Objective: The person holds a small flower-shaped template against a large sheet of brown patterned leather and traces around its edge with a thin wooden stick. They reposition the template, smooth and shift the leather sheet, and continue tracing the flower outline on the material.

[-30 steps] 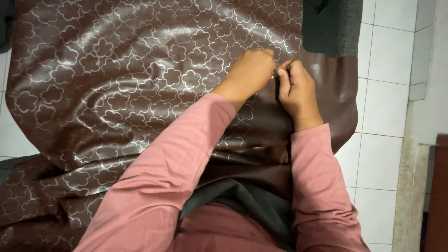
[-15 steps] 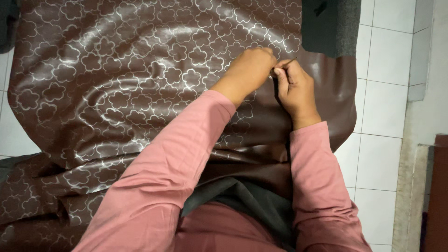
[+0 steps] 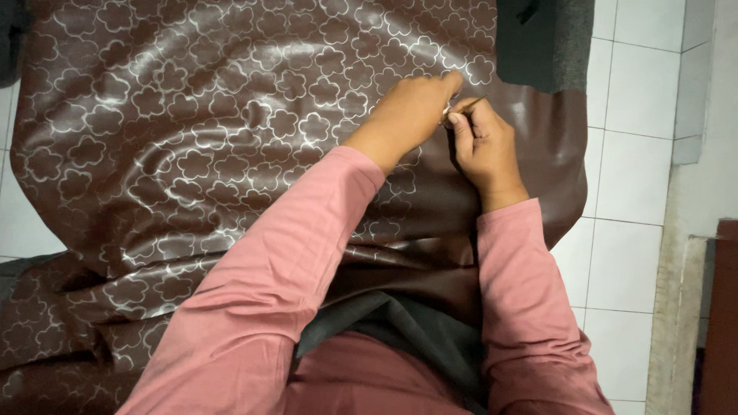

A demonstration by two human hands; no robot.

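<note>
Compared with half a second back, almost nothing has shifted: your two hands sit at the same spot near the right edge of the glossy dark-brown sheet printed with pale flower outlines (image 3: 215,154), and the sheet lies as it did, spread over the white tiled floor (image 3: 630,253). The only change is slight, with your right wrist turned a touch so the tool's tip shows a little more.

Your left hand (image 3: 407,115) lies palm down on the sheet, fingers curled and pressing the material just beside the last row of flowers; it grips nothing you can see. Your right hand (image 3: 484,150) is closed in a pinch around a thin pen-like tool (image 3: 465,105), whose tip points up and right, touching or nearly touching the sheet. You cannot tell which.

Now the hard parts. Most of the tool is buried inside your fingers, so its full shape stays unclear. Your pink long sleeves (image 3: 284,269) cover the lower middle of the sheet. A dark grey cloth (image 3: 546,38) overlaps the sheet's top right corner and runs out of view above. The sheet's lower left is crumpled and cut off by the edge, and a brown panel (image 3: 719,307) shows only as a strip at far right.
</note>
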